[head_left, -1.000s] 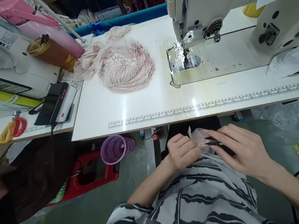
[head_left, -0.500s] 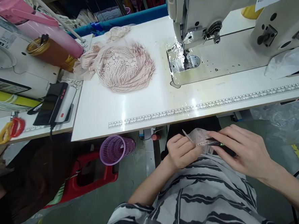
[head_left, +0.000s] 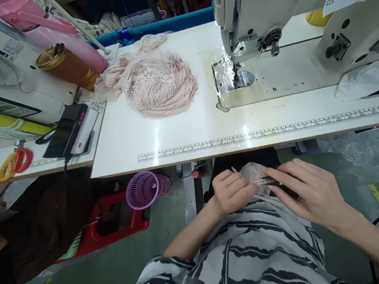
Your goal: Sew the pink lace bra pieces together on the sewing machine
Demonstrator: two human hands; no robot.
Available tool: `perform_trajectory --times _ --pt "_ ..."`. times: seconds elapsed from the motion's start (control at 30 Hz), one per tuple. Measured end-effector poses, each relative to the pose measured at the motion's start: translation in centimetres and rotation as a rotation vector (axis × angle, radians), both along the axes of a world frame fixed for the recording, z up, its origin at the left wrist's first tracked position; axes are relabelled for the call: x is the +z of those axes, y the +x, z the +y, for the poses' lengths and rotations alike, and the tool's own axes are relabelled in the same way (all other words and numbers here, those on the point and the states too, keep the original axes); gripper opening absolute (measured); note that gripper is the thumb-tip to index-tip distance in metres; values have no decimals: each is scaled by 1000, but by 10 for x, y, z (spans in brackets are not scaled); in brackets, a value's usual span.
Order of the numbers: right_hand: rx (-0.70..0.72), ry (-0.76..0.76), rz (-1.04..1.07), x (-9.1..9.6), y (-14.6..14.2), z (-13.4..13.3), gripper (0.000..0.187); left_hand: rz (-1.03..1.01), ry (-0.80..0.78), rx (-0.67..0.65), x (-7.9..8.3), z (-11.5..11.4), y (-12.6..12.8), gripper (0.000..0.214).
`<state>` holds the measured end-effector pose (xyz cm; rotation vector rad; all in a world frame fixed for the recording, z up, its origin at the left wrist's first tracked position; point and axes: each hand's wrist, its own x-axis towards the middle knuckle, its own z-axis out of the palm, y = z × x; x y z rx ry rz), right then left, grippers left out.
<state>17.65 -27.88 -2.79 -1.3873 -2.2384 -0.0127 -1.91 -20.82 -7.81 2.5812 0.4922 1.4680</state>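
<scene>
Over my lap, my left hand (head_left: 232, 191) is closed on a piece of sheer pale fabric (head_left: 251, 172), part of which bunches up between both hands. My right hand (head_left: 308, 192) grips small dark thread snips (head_left: 286, 189) between thumb and fingers. The snips' tips lie against the fabric beside my left fingers; whether the blades are apart I cannot tell. Part of the handle is hidden in my palm. On the table above lies a bundle of pale pink lace (head_left: 160, 86), touched by neither hand.
A sewing machine (head_left: 287, 63) stands on the white table (head_left: 176, 134), with a printed ruler along its front edge. Below are a purple basket (head_left: 144, 189) and a red stool (head_left: 124, 231). At left are orange and red-handled scissors (head_left: 15, 163), a pink bottle (head_left: 71, 44) and a person's dark sleeve.
Both hands stay almost in place at the fabric, with the snips still against it. The view has shifted very slightly.
</scene>
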Motion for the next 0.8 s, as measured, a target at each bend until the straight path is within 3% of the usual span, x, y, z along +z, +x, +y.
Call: perform_trajectory --times 0.8 --pt "-15 -2 -6 -1 0 -1 34 -20 -24 15 1 -1 6 9"
